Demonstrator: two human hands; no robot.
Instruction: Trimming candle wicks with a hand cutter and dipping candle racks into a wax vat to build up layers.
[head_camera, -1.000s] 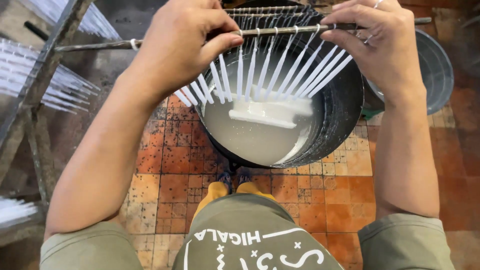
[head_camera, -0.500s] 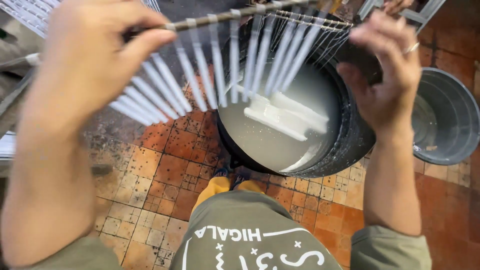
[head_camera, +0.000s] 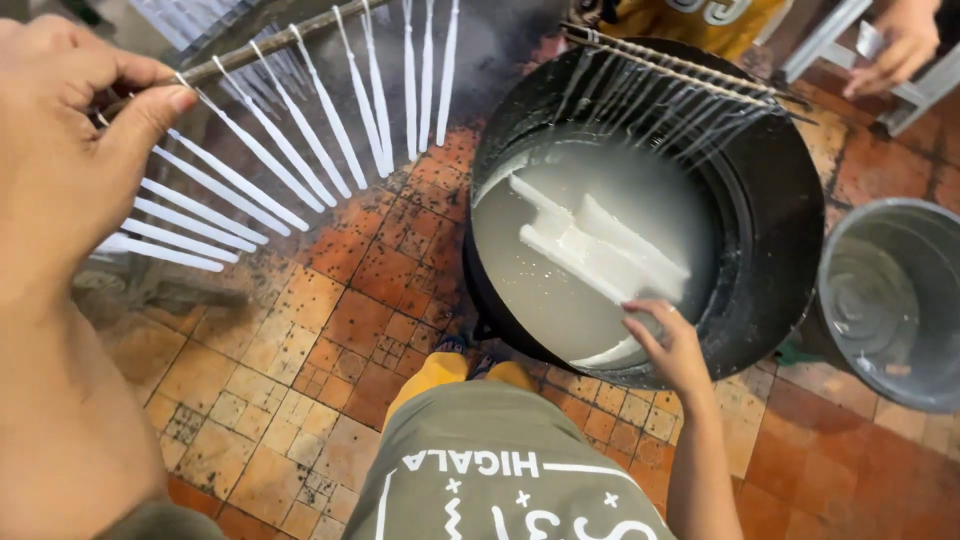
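My left hand (head_camera: 70, 160) grips one end of a thin rod (head_camera: 270, 50), held up at the left over the floor. Several white tapers (head_camera: 240, 190) hang from it and fan out. My right hand (head_camera: 672, 350) is off the rod, down at the near rim of a big black pot (head_camera: 790, 230), fingers spread just above the milky liquid wax (head_camera: 540, 290). White wax slabs (head_camera: 600, 255) float in the pot. Whether the fingertips touch the wax is unclear.
A second rod (head_camera: 680, 75) with thin coated strings lies across the pot's far side. A grey metal bucket (head_camera: 890, 300) stands to the right. Another person's hand (head_camera: 900, 45) is at the top right. The floor is orange tile (head_camera: 300, 340).
The rod of tapers swung up and to the left, away from the pot. My right hand let go of its end and dropped to the pot's near rim.
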